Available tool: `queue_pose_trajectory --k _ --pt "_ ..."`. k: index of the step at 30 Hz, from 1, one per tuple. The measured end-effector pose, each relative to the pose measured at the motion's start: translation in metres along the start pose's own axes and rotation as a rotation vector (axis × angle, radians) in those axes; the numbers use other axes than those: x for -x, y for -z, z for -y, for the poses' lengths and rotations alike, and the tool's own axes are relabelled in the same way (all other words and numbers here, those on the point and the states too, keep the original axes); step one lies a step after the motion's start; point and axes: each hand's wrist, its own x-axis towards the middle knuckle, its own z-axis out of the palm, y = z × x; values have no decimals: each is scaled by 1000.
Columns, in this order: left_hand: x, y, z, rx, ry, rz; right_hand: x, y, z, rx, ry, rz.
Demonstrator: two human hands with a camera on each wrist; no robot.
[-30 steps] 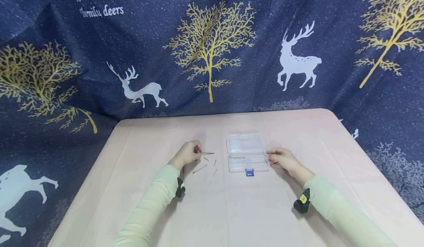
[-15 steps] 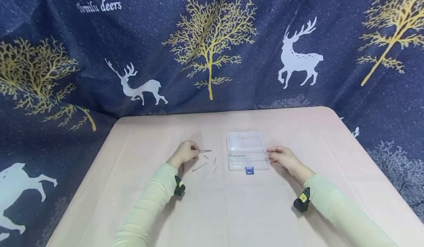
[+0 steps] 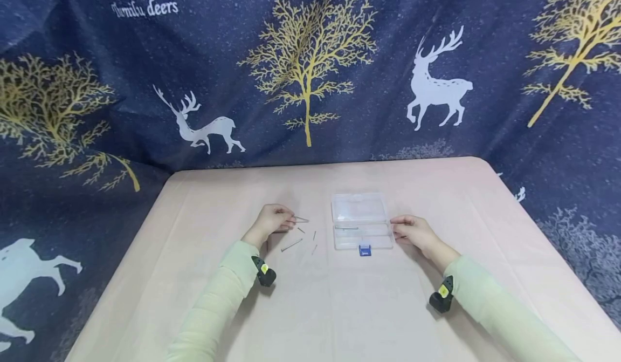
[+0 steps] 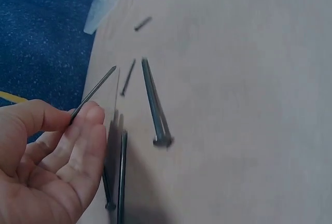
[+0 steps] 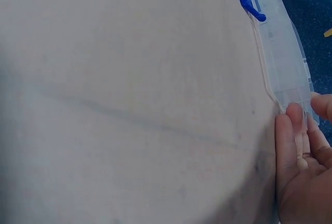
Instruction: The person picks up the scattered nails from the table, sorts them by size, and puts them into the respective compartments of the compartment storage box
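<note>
Thumb and fingertips of my left hand [image 3: 271, 220] pinch a thin metal nail [image 4: 96, 92], held above the table with its point outward. Beneath and beside that hand lie several loose nails, including a thick one [image 4: 153, 102] with a flat head and a short one [image 3: 301, 230]. My right hand [image 3: 414, 233] holds the right end of a clear plastic box [image 3: 364, 245], its thumb and fingers at the end wall. The box lies with its lid [image 3: 359, 207] folded back. Inside the rear compartment rests a long nail [image 3: 346, 227]. A blue latch [image 5: 250, 2] sits at the front.
A pale pink cloth [image 3: 378, 308] covers the table. Behind it hangs a dark blue curtain [image 3: 204, 60] printed with deer and trees. Small black cameras are strapped to the left wrist [image 3: 264, 273] and the right wrist [image 3: 441, 295].
My left hand has turned at the wrist, and the nail in it now slants slightly downward to the right. My right hand and the box stay in place. The head view has shifted slightly.
</note>
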Motion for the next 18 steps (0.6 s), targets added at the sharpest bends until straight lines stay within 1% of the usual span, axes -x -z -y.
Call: queue_pose_trajectory --k 2,4,7,12,15,18 --pt "0 -4 0 30 12 -10 0 0 -2 -2 -1 -10" --pt "1 -7 -1 40 7 -27 0 0 -3 3 4 -8" --pt "3 -11 -7 55 -26 -40 -2 -1 -3 18 5 -13" --pt "6 -24 -23 105 -50 -20 -3 0 -4 23 2 -30" --pt "6 -32 -30 135 -36 -4 -3 0 -5 20 9 -24" --pt "6 -41 -32 166 -25 25 -4 -1 -5 10 14 -18"
